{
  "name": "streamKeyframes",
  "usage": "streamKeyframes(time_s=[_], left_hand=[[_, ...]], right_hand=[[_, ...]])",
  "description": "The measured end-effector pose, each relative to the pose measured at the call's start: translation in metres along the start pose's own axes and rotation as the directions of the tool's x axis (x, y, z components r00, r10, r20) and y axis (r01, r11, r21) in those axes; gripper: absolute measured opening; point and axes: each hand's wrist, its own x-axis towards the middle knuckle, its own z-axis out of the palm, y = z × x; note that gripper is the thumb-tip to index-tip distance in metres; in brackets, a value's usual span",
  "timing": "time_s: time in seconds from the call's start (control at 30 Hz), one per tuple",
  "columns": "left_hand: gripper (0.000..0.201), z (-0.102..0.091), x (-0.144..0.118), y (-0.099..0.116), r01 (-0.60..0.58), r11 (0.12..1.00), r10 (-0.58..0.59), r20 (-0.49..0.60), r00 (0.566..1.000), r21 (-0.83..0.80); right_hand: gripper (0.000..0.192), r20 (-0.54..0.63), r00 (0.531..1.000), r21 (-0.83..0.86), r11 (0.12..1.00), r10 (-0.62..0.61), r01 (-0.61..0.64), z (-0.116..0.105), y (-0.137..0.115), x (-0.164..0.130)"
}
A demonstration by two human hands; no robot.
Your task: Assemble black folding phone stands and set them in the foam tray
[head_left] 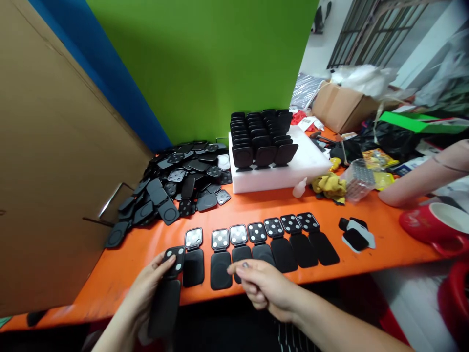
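Note:
My left hand (152, 278) is closed on a black hinged panel (164, 303), its thumb on the square upper flap with pale round dots. The panel's larger plain half hangs down past the table's front edge. My right hand (266, 286) hovers over the row, thumb and finger pinched. A tiny greyish bit shows at its fingertips, too small to make out. Below and around it lie several similar hinged panels, unfolded side by side; a panel with a faint ring (221, 271) is near the right fingertips. Another panel (193, 269) lies beside my left hand.
Behind, a heap of black panels (157, 193) leans toward a cardboard sheet (54, 161). A white foam block (264, 182) bears rows of upright black panels (262, 142). At right are a small white bottle (299, 188), a yellow cloth (330, 186) and a red mug (421, 227).

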Motion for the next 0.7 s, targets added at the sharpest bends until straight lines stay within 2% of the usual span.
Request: streamKeyframes(time_s=[0.13,0.2,0.27,0.33,0.43,0.57,0.7], left_hand=[[0.034,0.007,0.009,-0.024,-0.012,0.996,0.020,0.090,0.996,-0.086],[0.036,0.010,0.013,-0.033,-0.038,0.992,0.050,0.099,0.994,-0.124],[0.036,0.010,0.016,-0.037,-0.054,0.989,0.066,0.086,0.994,-0.141],[0.036,0.008,0.018,-0.038,-0.060,0.987,0.072,0.076,0.995,-0.152],[0.038,0.005,0.020,-0.038,-0.061,0.985,0.075,0.087,0.993,-0.162],[0.041,0.003,0.025,-0.039,-0.053,0.989,0.069,0.117,0.991,-0.136],[0.043,0.003,0.022,-0.036,-0.069,0.996,0.077,0.130,0.989,-0.063]], right_hand=[[0.018,0.118,0.989,-0.194,0.979,0.089,-0.065,0.018,-0.002,0.059],[0.016,0.063,0.984,-0.324,0.936,0.169,-0.140,0.027,-0.003,0.085],[0.017,-0.066,0.979,-0.433,0.879,0.191,-0.201,0.035,-0.003,0.105],[0.018,-0.172,0.972,-0.509,0.830,0.162,-0.229,0.039,-0.001,0.117],[0.020,-0.234,0.964,-0.596,0.764,0.128,-0.246,0.039,0.002,0.128],[0.020,-0.279,0.959,-0.729,0.642,0.037,-0.237,0.038,0.005,0.137],[0.013,-0.264,0.959,-0.815,0.556,-0.103,-0.164,0.042,0.006,0.140]])
